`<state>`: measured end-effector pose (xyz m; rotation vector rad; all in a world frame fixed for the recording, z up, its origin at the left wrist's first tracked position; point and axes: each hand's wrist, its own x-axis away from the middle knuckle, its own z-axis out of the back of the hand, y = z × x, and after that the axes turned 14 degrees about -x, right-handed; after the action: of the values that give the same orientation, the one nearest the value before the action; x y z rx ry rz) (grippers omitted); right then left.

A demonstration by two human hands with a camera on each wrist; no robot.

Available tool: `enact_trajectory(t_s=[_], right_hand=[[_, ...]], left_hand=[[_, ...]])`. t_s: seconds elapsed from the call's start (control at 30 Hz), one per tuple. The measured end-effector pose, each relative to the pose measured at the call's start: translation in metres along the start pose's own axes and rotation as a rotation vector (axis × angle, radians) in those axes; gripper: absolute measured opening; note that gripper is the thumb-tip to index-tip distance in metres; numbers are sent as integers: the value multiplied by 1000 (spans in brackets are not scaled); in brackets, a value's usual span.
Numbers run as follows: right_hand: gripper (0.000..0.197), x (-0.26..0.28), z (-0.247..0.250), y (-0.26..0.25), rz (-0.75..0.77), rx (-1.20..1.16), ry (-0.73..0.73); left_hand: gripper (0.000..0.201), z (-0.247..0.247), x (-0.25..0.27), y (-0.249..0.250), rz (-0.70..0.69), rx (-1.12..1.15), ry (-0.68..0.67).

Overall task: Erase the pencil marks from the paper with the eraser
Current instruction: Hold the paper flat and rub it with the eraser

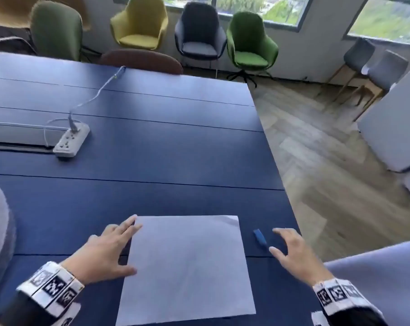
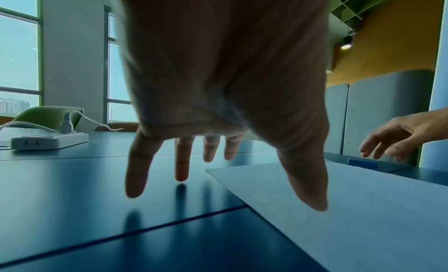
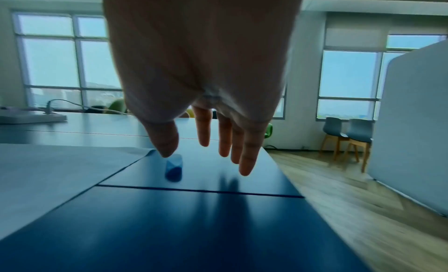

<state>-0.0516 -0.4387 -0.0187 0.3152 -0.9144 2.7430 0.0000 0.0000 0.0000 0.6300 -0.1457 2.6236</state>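
A white paper (image 1: 187,267) lies flat at the near edge of the dark blue worktop (image 1: 152,149). The left hand (image 1: 107,250) hovers spread at the paper's left edge, thumb over the sheet, holding nothing. The right hand (image 1: 293,252) hangs with fingers loosely spread, empty, just right of the blue eraser (image 1: 260,236), which lies between the paper and the worktop's right edge. Farther left sits a white power strip (image 1: 71,142) with a cable. Beyond the right edge is open wood floor (image 1: 328,172); chairs (image 1: 248,41) line the far windowed wall.
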Motion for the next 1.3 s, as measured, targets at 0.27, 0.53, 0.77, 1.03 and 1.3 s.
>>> enact_trajectory(t_s=[0.27, 0.53, 0.77, 1.03, 1.3], right_hand=[[45, -18, -19, 2, 6, 171, 63], [34, -12, -35, -25, -33, 299, 163], [8, 11, -42, -62, 182, 85, 157], [21, 27, -107, -136, 501, -70, -158], [12, 5, -139, -164, 533, -74, -195]], left_hand=[[118, -15, -12, -3, -22, -137, -54], [126, -15, -5, 7, -32, -105, -91], [123, -39, 10, 15, -56, -186, 18], [130, -46, 11, 17, -50, -196, -26], [133, -41, 14, 19, -36, -98, -73]])
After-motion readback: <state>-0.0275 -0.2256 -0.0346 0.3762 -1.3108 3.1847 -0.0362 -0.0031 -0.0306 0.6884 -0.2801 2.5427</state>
